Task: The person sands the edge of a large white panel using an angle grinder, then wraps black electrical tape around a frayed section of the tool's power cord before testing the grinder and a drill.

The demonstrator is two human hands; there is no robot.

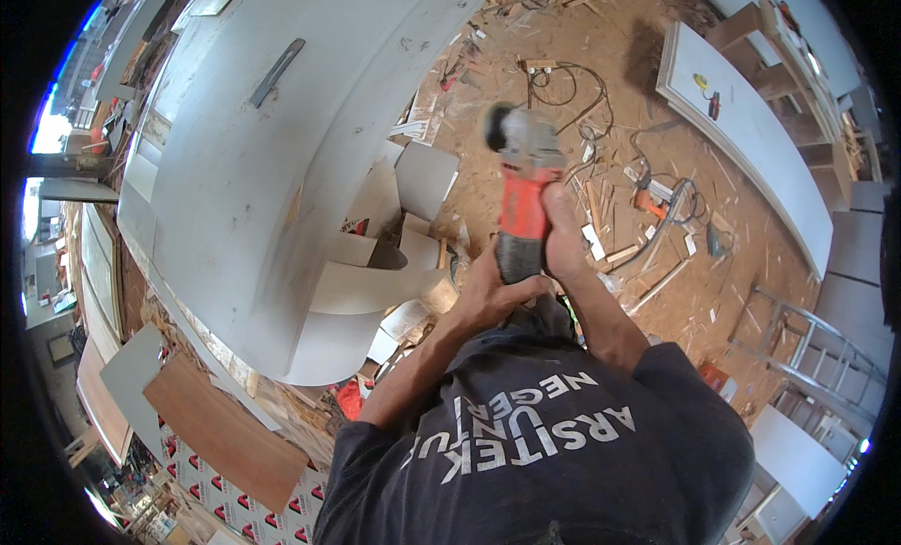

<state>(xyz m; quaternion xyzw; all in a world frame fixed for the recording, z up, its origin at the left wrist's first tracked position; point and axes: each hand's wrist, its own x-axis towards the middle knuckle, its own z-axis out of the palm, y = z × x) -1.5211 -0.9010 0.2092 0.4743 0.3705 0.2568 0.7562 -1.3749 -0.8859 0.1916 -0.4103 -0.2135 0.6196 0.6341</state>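
Observation:
Both of my hands are closed round a red and black angle grinder held upright in front of my chest. My left hand grips the dark rear end of its body, while my right hand wraps the red middle from the right side. The grinder's metal head and dark round disc point away from me and look blurred. Left of the tool lies a large pale grey panel on a workbench, apart from the disc. A flat dark metal strip rests on that panel.
Pale sheet offcuts stand between the bench and me. Offcuts and cables litter the brown floor, with an orange power tool among them. At the right are a long white panel and a metal ladder. A brown board lies lower left.

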